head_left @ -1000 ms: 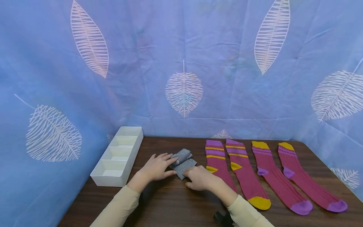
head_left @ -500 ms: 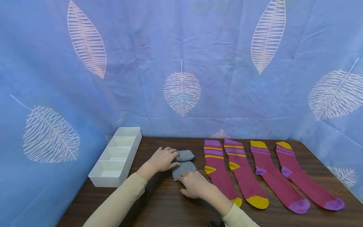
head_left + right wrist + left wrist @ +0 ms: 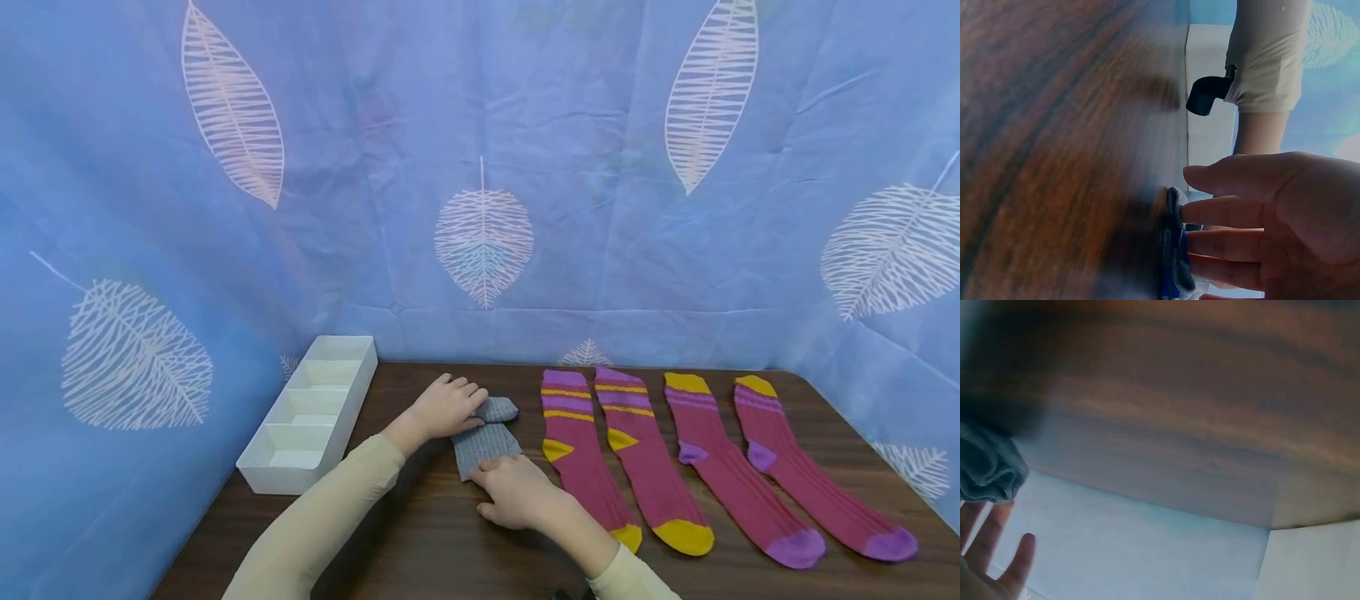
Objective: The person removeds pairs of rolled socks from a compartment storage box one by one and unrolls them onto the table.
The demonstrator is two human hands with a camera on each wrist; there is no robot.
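A grey ribbed sock [image 3: 482,446] lies on the table with its far end rolled up and its near part flat. My left hand [image 3: 444,407] holds the rolled end from the left, fingers on the far side and thumb on the near side. In the left wrist view the dark roll [image 3: 991,465] sits against the fingers [image 3: 988,540]. My right hand [image 3: 517,490] presses on the near right edge of the flat part. Its straight fingers [image 3: 1225,242] touch the sock's edge in the right wrist view.
A white divided box [image 3: 279,481] stands on the left of the brown table [image 3: 442,554]. To the right lie several long magenta socks, one [image 3: 660,471] with a yellow toe and another [image 3: 738,492] with a purple toe. A blue leaf-patterned cloth [image 3: 360,225] hangs behind.
My left hand has moved right and away, over the roll's left end. The right hand has shifted slightly nearer and left. More of the sock's flat part shows than before.
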